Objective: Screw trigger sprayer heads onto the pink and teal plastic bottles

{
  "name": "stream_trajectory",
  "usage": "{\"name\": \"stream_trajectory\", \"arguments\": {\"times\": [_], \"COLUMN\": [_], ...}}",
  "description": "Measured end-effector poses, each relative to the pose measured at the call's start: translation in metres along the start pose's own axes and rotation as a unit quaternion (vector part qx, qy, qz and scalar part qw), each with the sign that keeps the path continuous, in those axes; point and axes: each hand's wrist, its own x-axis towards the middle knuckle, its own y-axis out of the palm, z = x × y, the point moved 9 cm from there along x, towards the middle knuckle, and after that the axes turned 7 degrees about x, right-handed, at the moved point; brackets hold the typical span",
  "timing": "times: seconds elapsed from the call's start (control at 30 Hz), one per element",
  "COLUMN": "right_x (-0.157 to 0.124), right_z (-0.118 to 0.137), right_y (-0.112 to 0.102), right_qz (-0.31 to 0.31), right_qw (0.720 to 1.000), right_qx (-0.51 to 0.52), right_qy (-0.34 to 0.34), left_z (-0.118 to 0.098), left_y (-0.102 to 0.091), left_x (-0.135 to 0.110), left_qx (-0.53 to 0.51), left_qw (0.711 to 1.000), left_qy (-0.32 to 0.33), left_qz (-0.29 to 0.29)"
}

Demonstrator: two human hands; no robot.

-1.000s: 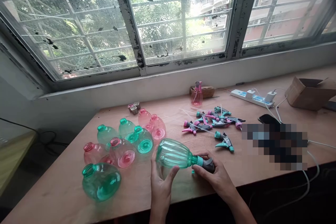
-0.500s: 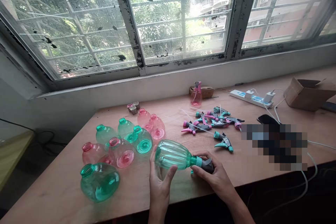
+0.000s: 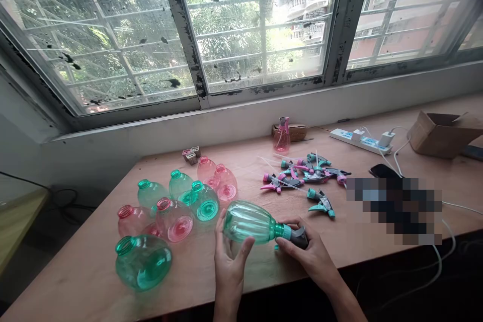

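A clear green spray bottle (image 3: pixel 249 222) lies nearly sideways between my hands, its base to the left and its neck to the right. My left hand (image 3: pixel 232 256) is wrapped around the base end, thumb along the near side. On the bottle's neck sits a grey and teal spray head (image 3: pixel 297 236), gripped by the thumb and fingers of my right hand (image 3: pixel 307 249). Part of its teal trigger shows below my right hand. Left of my hands stand several open green and pink bottles, the closest a green bottle (image 3: pixel 143 262).
Several loose spray heads (image 3: pixel 319 173) with tubes lie beyond my right hand, one teal spray head (image 3: pixel 321 204) nearer. A pink spray bottle (image 3: pixel 282 136) stands by the wall. A power strip (image 3: pixel 360 142), phone (image 3: pixel 385 171) and cardboard box (image 3: pixel 441 136) are on the right.
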Motion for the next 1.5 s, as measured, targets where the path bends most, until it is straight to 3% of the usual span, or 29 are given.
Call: {"name": "stream_trajectory", "arguments": {"times": [0.23, 0.4, 0.57, 0.87, 1.07, 1.2, 1.37, 1.5], "right_x": [0.0008, 0.0002, 0.0007, 0.0011, 0.0014, 0.0006, 0.0005, 0.0011], "right_z": [0.0038, -0.0017, 0.0031, 0.0008, 0.0043, 0.004, 0.0009, 0.0035], "right_y": [-0.0017, 0.0029, -0.002, 0.0036, -0.002, -0.0007, 0.0031, -0.0008], "right_qz": [0.009, 0.035, -0.011, 0.029, -0.011, 0.003, 0.019, -0.016], "right_qw": [1.0, 0.999, 1.0, 0.999, 1.0, 1.0, 1.0, 1.0], "right_qx": [-0.009, -0.021, -0.01, -0.023, -0.01, -0.005, -0.006, 0.003], "right_qy": [-0.008, 0.006, -0.002, 0.002, 0.001, 0.009, 0.013, 0.006], "left_z": [-0.0005, 0.0001, -0.0002, 0.0029, 0.0037, -0.0027, 0.0007, -0.0003], "left_y": [0.0051, -0.0007, 0.0042, -0.0009, 0.0022, 0.0034, -0.0015, 0.0017], "left_x": [-0.0003, 0.0006, 0.0003, -0.0004, 0.0011, -0.0012, -0.0002, 0.0], "left_qx": [0.031, -0.009, -0.02, 0.005, 0.016, 0.03, -0.009, 0.0], "left_qw": [0.999, 1.0, 1.0, 1.0, 1.0, 0.998, 1.0, 1.0], "left_qy": [0.022, 0.002, -0.004, -0.004, 0.012, 0.044, 0.002, 0.01], "left_qz": [0.03, -0.015, -0.004, -0.018, -0.004, 0.016, -0.012, -0.011]}}
